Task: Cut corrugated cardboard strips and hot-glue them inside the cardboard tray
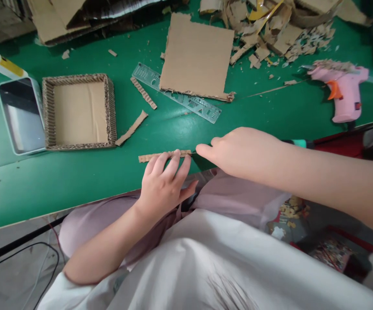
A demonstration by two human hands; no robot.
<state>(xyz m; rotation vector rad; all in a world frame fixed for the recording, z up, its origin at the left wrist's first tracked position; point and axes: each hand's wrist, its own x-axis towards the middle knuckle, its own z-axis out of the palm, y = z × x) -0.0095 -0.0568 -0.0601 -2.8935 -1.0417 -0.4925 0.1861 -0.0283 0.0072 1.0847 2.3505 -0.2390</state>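
Observation:
A narrow corrugated cardboard strip [146, 158] lies flat near the table's front edge. My left hand [165, 176] rests over it, fingers spread and fingertips pressing it down. At the strip's right end, my right hand [234, 150] is closed around a utility knife [299, 143]. Only the knife's teal and black tail and a bit of thin blade show; my hand and forearm hide the rest. Two more cardboard strips, one upper [144, 93] and one lower [131, 128], lie beyond. Left of them stands a shallow open cardboard box [111, 112] with corrugated walls.
A clear plastic ruler [206, 110] lies partly under a square cardboard sheet [197, 56]. Cardboard scraps [270, 34] are heaped at the back right. A pink glue gun [346, 92] lies at the right. A phone [21, 116] is beside the box on the green table [76, 178].

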